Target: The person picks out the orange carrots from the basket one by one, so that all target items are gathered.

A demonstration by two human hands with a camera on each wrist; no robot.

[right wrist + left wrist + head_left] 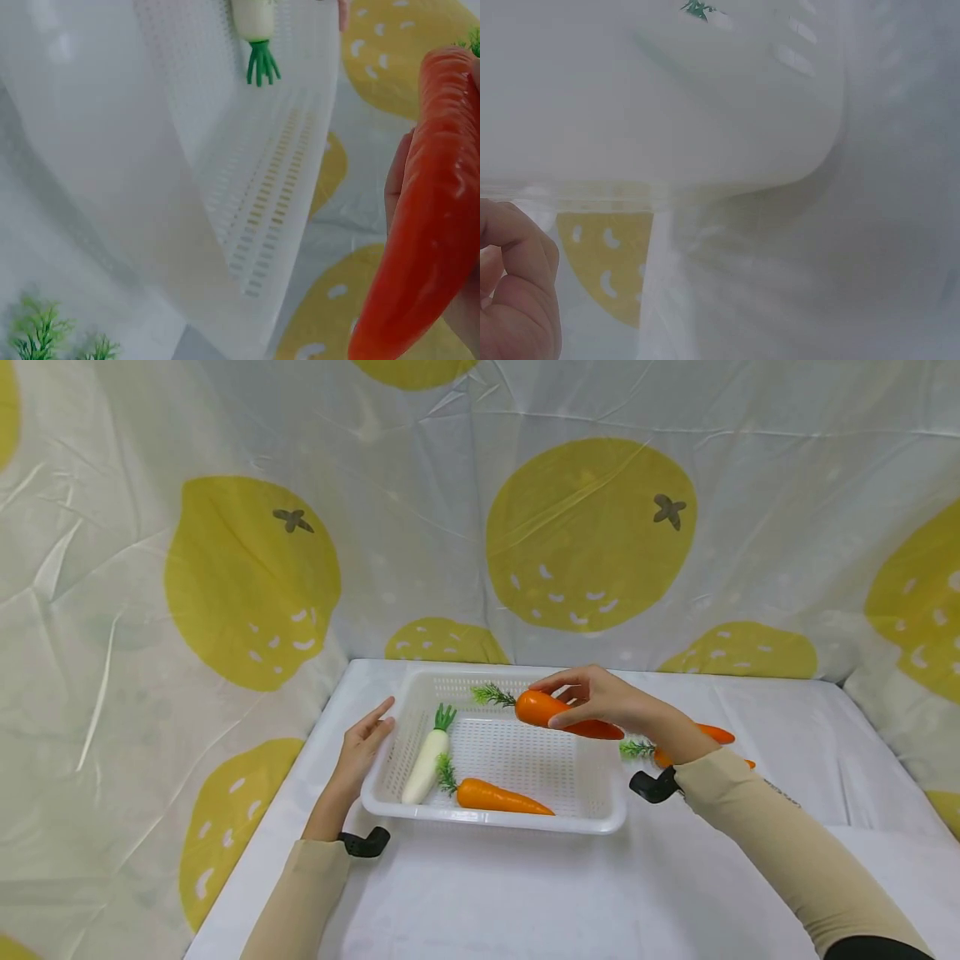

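Observation:
My right hand (592,693) holds a red-orange carrot (532,708) above the right half of a white plastic basket (495,820). Its leafy green top points left; in the right wrist view the carrot (435,202) lies along the fingers. At the basket's left rim, my left hand (362,752) grips the edge with thumb and fingers; the left wrist view shows that hand (517,285) with bent fingers beside the rim. Inside the basket lie a white radish (426,767) with green leaves, at the left, and an orange carrot (502,797) along the front.
To the right of the basket, more carrots (716,733) lie on the white tablecloth (510,893), partly hidden by my right wrist. A lemon-patterned curtain (420,527) hangs behind and along the left side of the table.

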